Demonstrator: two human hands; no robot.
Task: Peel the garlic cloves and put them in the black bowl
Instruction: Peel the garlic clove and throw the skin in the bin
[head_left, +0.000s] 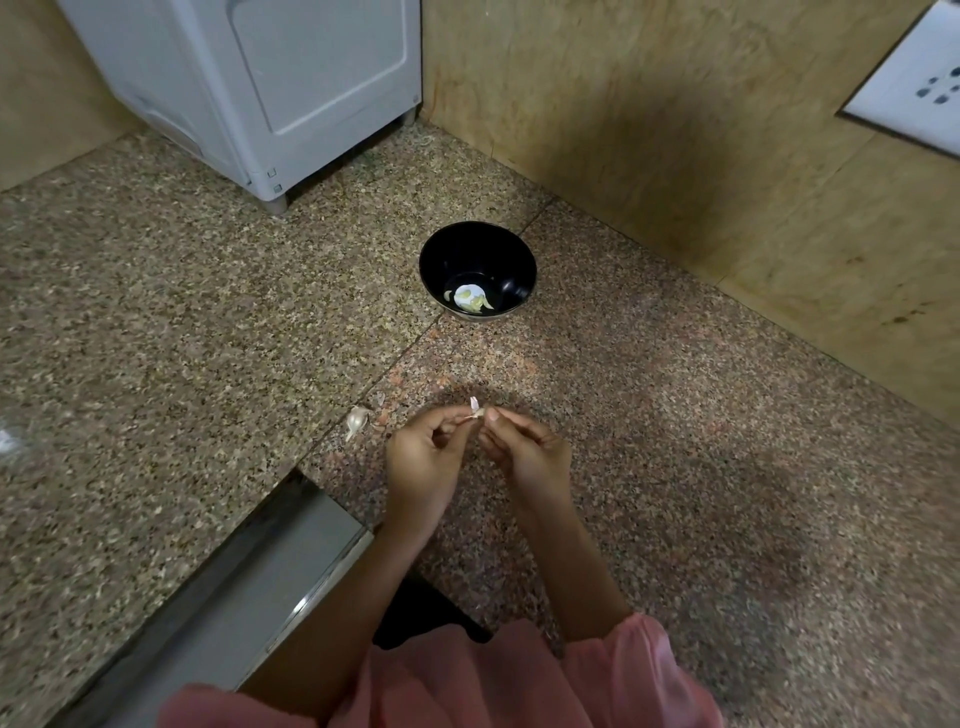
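Note:
A black bowl (478, 270) stands on the granite counter, with a few pale peeled cloves (470, 300) at its bottom. In front of it, my left hand (423, 462) and my right hand (524, 452) meet above the counter and both pinch one small garlic clove (477, 413). A strip of pinkish skin sticks up from that clove. Most of the clove is hidden by my fingertips. Another unpeeled clove (356, 420) lies on the counter just left of my left hand.
A white appliance (270, 88) stands at the back left, against the corner. Tan wall panels (675, 130) run along the right, with a white socket plate (914, 83). A steel sink edge (249, 577) cuts into the counter at lower left. Bits of skin (382, 410) lie near the loose clove.

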